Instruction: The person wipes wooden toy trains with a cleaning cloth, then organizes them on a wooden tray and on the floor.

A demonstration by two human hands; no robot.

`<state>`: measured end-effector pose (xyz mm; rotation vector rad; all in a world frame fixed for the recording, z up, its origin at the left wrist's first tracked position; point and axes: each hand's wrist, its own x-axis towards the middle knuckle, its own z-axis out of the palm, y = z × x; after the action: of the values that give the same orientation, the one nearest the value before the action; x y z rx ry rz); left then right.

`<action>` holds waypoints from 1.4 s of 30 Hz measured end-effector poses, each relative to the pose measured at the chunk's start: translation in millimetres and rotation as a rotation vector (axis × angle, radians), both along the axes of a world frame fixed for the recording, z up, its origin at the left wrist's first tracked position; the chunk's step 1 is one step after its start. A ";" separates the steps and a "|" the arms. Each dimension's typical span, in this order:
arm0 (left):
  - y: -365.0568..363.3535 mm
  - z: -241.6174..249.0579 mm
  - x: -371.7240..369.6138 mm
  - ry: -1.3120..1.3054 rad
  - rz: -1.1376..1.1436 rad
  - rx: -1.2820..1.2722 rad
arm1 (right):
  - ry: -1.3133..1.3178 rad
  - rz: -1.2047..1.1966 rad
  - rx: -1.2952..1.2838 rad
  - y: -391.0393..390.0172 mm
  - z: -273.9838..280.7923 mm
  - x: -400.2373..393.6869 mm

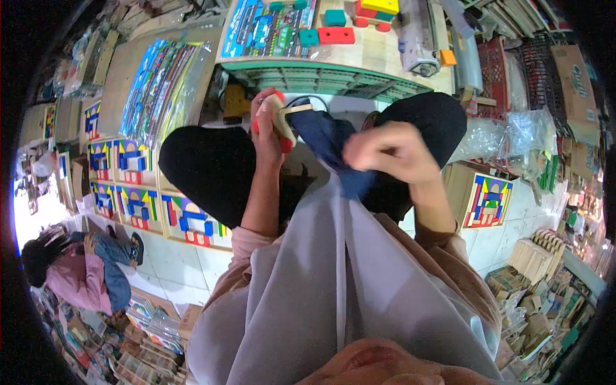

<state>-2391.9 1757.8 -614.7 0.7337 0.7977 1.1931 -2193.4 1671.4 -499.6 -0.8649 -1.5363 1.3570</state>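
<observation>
My left hand (265, 131) is wrapped around a wooden toy vehicle base (283, 120) with red wheels, held tilted above my lap. A pale wooden peg sticks out from its right side. Beside it, a dark blue cloth (324, 136) hangs between my knees and reaches across to the right. My right hand (394, 153), smeared by motion, is closed with its fingers curled on the cloth's right part. Its fingertips are partly hidden.
Ahead stands a low worktable (385, 56) with printed boards, green and red blocks and a red-yellow toy vehicle (375, 13). Framed block sets (135, 202) stand at left, another (489, 200) at right. A person (86, 273) sits at the lower left. Wood pieces are stacked at lower right.
</observation>
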 end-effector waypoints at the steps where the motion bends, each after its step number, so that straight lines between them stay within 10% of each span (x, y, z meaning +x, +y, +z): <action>1: 3.3 -0.7 -1.8 0.139 0.040 0.073 | 0.082 -0.082 0.100 -8.0 6.5 16.1; 4: 8.1 0.6 -7.7 0.300 0.117 0.193 | 1.010 -0.439 -0.152 -39.3 34.7 57.5; 8: 1.9 17.5 -0.6 -0.055 0.000 -0.009 | 0.683 -0.277 0.144 -83.7 72.3 124.4; 13: -1.6 20.7 7.7 -0.627 -0.160 -0.377 | -0.999 -0.791 0.137 -31.3 84.2 54.9; 17: -7.8 15.8 18.6 -0.778 -0.168 -0.508 | -0.736 -0.717 0.292 66.0 22.1 35.1; 22: -3.2 2.7 8.3 -0.718 -0.082 -0.423 | -1.271 -0.594 0.412 206.3 -99.4 46.2; 31: -2.4 -16.0 -5.3 -0.912 -0.051 -0.304 | -1.542 -0.447 0.401 236.6 -107.7 58.3; 42: 4.8 -10.1 -7.0 -0.839 0.084 -0.388 | -0.479 -0.611 0.161 94.8 47.1 75.5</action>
<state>-2398.9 1762.6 -624.8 -0.1426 0.3262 1.2245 -2117.9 1766.2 -452.5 -1.4779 -1.5140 0.6002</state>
